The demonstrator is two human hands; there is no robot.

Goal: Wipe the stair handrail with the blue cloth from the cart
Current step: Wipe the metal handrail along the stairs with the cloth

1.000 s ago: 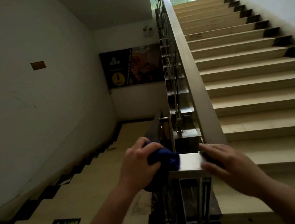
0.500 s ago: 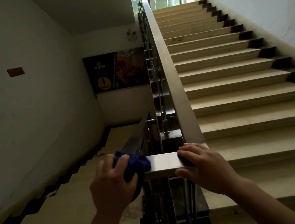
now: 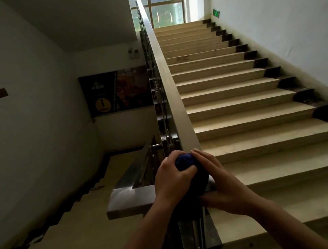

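A flat metal handrail (image 3: 173, 94) climbs beside the upper flight and bends into a short level section (image 3: 127, 199) in front of me. My left hand (image 3: 172, 179) is closed around a bunched dark blue cloth (image 3: 184, 159) at the bend where the level section meets the rising rail. My right hand (image 3: 221, 181) lies against the cloth from the right, fingers over its top and thumb under the rail. Most of the cloth is hidden between the two hands.
Beige steps (image 3: 240, 115) rise to the right toward a window (image 3: 164, 0). A second flight (image 3: 49, 242) descends at lower left behind a lower rail (image 3: 137, 169). White walls on both sides; a dark poster (image 3: 113, 91) hangs on the landing wall.
My left hand slid the cloth rightward along the level rail section to the bend. My right hand, which rested bare on the rail, now presses on the cloth. The view tilted up.
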